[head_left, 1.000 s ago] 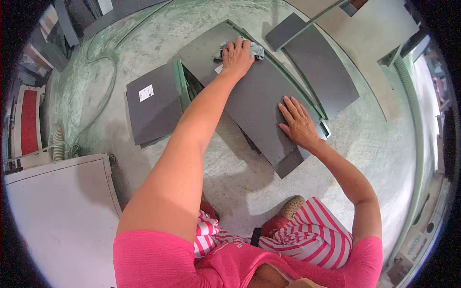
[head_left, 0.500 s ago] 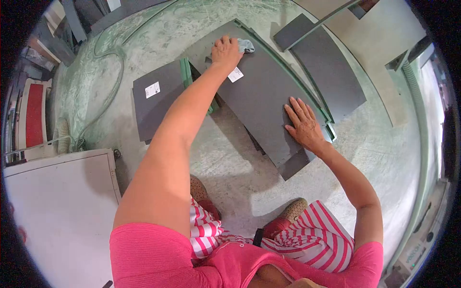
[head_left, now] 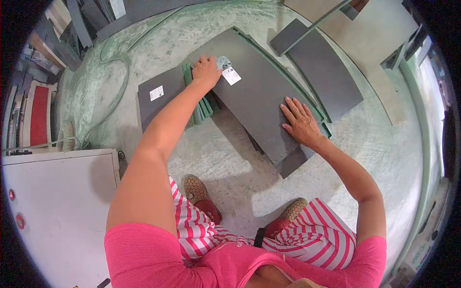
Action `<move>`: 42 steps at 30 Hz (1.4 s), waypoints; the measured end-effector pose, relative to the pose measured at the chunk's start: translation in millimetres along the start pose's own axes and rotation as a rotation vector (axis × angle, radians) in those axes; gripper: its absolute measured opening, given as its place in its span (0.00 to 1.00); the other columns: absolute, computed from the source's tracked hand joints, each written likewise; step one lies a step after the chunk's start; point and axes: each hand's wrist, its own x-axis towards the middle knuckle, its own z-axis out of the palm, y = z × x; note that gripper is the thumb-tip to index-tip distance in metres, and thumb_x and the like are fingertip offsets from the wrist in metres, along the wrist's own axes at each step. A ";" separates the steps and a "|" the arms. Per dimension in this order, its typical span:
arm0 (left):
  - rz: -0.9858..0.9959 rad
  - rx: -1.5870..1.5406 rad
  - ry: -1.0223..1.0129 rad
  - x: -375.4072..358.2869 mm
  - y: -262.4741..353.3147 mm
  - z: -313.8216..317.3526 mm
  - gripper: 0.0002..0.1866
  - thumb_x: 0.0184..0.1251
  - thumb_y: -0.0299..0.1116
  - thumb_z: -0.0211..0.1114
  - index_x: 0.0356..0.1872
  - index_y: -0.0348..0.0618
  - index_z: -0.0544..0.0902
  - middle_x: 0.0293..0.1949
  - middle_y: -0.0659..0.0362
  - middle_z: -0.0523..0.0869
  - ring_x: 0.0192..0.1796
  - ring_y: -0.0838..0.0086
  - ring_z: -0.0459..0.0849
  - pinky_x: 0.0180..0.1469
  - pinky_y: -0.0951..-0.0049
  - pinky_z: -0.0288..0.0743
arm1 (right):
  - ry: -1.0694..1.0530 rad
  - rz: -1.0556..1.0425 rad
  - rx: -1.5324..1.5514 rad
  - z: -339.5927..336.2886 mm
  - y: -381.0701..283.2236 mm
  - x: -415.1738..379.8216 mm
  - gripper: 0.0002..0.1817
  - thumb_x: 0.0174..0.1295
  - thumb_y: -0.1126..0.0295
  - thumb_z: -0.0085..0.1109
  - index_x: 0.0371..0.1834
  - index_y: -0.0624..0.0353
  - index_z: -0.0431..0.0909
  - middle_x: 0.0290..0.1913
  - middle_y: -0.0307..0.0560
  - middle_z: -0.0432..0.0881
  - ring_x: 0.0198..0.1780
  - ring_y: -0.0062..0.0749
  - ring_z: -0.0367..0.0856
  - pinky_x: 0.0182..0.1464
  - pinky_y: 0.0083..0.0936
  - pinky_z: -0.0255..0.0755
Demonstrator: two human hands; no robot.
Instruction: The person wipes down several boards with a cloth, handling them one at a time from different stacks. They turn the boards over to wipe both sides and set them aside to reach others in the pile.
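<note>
A dark grey panel (head_left: 259, 96) with green edges lies on top of a stack on the floor in front of me. My left hand (head_left: 206, 73) is closed on a light grey-blue cloth (head_left: 223, 63), pressed to the panel near its left edge. A white label (head_left: 231, 76) is stuck on the panel just below the cloth. My right hand (head_left: 303, 124) lies flat with fingers spread on the panel's near right part, holding nothing.
To the left is a smaller stack of dark panels (head_left: 168, 82) with its own label. Another dark panel (head_left: 326, 72) lies at the right. A white cabinet (head_left: 57, 192) stands at the lower left; a hose (head_left: 424, 144) runs along the right. A cable (head_left: 126, 79) crosses the floor.
My left hand has slid the cloth leftward and nearer to me across the panel, now beside the label. My right hand stays on about the same spot of the panel.
</note>
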 end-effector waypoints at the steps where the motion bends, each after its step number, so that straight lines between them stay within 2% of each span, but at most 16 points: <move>1: 0.013 0.012 -0.024 -1.5 1.2 2.1 0.26 0.62 0.47 0.63 0.53 0.37 0.72 0.51 0.42 0.74 0.53 0.46 0.77 0.53 0.53 0.75 | 0.002 0.002 -0.001 -0.7 -0.7 -0.1 0.34 0.65 0.53 0.53 0.72 0.52 0.57 0.75 0.49 0.51 0.75 0.45 0.49 0.73 0.45 0.49; 7: 0.076 0.037 -0.146 -25.7 41.1 -7.1 0.26 0.60 0.46 0.64 0.52 0.36 0.73 0.50 0.40 0.76 0.51 0.49 0.81 0.50 0.57 0.77 | -0.046 0.025 -0.016 -4.9 -3.8 0.2 0.33 0.66 0.53 0.51 0.72 0.51 0.56 0.75 0.48 0.50 0.76 0.46 0.48 0.73 0.48 0.47; 9: 0.251 0.007 -0.188 -41.8 61.5 -17.1 0.26 0.58 0.46 0.65 0.50 0.37 0.73 0.49 0.42 0.76 0.49 0.51 0.82 0.47 0.58 0.79 | -0.062 0.037 -0.049 -6.5 -5.1 -0.7 0.33 0.67 0.53 0.50 0.73 0.50 0.55 0.76 0.47 0.49 0.76 0.45 0.47 0.73 0.49 0.47; 10: 0.247 0.005 -0.189 -47.2 70.8 -13.1 0.26 0.58 0.46 0.65 0.50 0.37 0.73 0.49 0.42 0.76 0.49 0.51 0.82 0.47 0.58 0.79 | -0.064 0.033 -0.050 -5.9 -5.2 -0.7 0.33 0.67 0.53 0.50 0.73 0.50 0.55 0.76 0.47 0.49 0.76 0.45 0.47 0.73 0.49 0.47; 15: 0.470 -0.052 -0.075 -63.4 95.1 -10.0 0.26 0.55 0.47 0.68 0.48 0.38 0.73 0.45 0.46 0.75 0.46 0.53 0.82 0.44 0.55 0.79 | -0.090 0.058 -0.054 -7.1 -5.6 -0.7 0.33 0.67 0.53 0.50 0.73 0.48 0.54 0.76 0.45 0.49 0.76 0.43 0.46 0.73 0.52 0.46; 19: 0.508 -0.081 0.000 -44.4 74.1 -4.2 0.27 0.55 0.48 0.68 0.49 0.41 0.73 0.48 0.47 0.74 0.47 0.53 0.81 0.44 0.55 0.79 | -0.062 0.054 -0.028 -4.0 -3.1 -1.2 0.33 0.67 0.53 0.51 0.73 0.48 0.55 0.76 0.44 0.49 0.76 0.43 0.47 0.72 0.54 0.46; 21: 0.322 -0.050 0.020 -26.7 56.0 -1.3 0.27 0.56 0.49 0.67 0.52 0.45 0.72 0.50 0.47 0.74 0.48 0.52 0.81 0.46 0.54 0.79 | -0.062 0.051 -0.026 -2.2 -1.9 -0.7 0.34 0.66 0.53 0.51 0.73 0.48 0.54 0.76 0.44 0.48 0.76 0.43 0.47 0.72 0.54 0.47; 24: 0.230 -0.037 0.087 -3.8 17.2 4.6 0.29 0.54 0.48 0.69 0.50 0.39 0.72 0.47 0.46 0.75 0.48 0.53 0.81 0.45 0.56 0.79 | -0.057 0.047 -0.034 -1.3 -1.5 -0.4 0.34 0.66 0.53 0.51 0.73 0.48 0.54 0.76 0.44 0.48 0.76 0.42 0.46 0.72 0.55 0.47; 26: 0.007 -0.026 -0.005 4.2 -0.5 4.3 0.28 0.59 0.50 0.65 0.56 0.46 0.71 0.52 0.46 0.73 0.50 0.49 0.79 0.49 0.52 0.77 | -0.062 0.047 -0.042 -2.1 -1.8 -0.1 0.34 0.67 0.53 0.51 0.73 0.48 0.54 0.76 0.44 0.47 0.76 0.42 0.46 0.72 0.55 0.47; 30: 0.045 -0.011 -0.013 -5.5 9.6 -0.2 0.28 0.60 0.51 0.65 0.55 0.45 0.71 0.52 0.46 0.73 0.51 0.48 0.79 0.49 0.53 0.77 | -0.059 0.041 -0.063 -1.2 -2.0 0.1 0.33 0.67 0.52 0.50 0.73 0.49 0.54 0.76 0.44 0.47 0.76 0.42 0.45 0.72 0.56 0.47; 32: 0.114 -0.054 -0.051 -13.5 34.7 -2.0 0.28 0.58 0.49 0.66 0.54 0.44 0.71 0.50 0.45 0.74 0.50 0.49 0.79 0.48 0.54 0.78 | -0.054 0.042 -0.056 -2.5 -2.2 -1.1 0.33 0.67 0.52 0.49 0.73 0.48 0.54 0.76 0.44 0.48 0.76 0.42 0.46 0.72 0.56 0.47; 38: 0.398 -0.174 0.031 -49.7 124.8 1.6 0.26 0.52 0.44 0.70 0.49 0.44 0.72 0.48 0.47 0.72 0.49 0.52 0.79 0.46 0.54 0.78 | -0.067 0.059 -0.056 0.7 -2.4 -0.2 0.33 0.67 0.51 0.49 0.73 0.47 0.54 0.76 0.44 0.49 0.76 0.42 0.46 0.72 0.56 0.47; 39: 0.476 -0.197 0.043 -51.4 135.0 3.2 0.26 0.51 0.44 0.71 0.48 0.44 0.73 0.47 0.48 0.72 0.49 0.52 0.79 0.45 0.53 0.78 | -0.081 0.069 -0.062 0.6 -1.8 -0.1 0.33 0.67 0.51 0.49 0.73 0.46 0.54 0.76 0.45 0.49 0.76 0.42 0.46 0.72 0.56 0.47; 42: 0.545 -0.226 0.074 -47.9 151.3 8.9 0.27 0.48 0.43 0.73 0.47 0.45 0.72 0.46 0.49 0.72 0.49 0.53 0.78 0.44 0.52 0.78 | -0.110 0.083 -0.046 2.2 0.0 1.1 0.33 0.67 0.51 0.49 0.74 0.46 0.54 0.76 0.45 0.49 0.76 0.42 0.46 0.72 0.56 0.47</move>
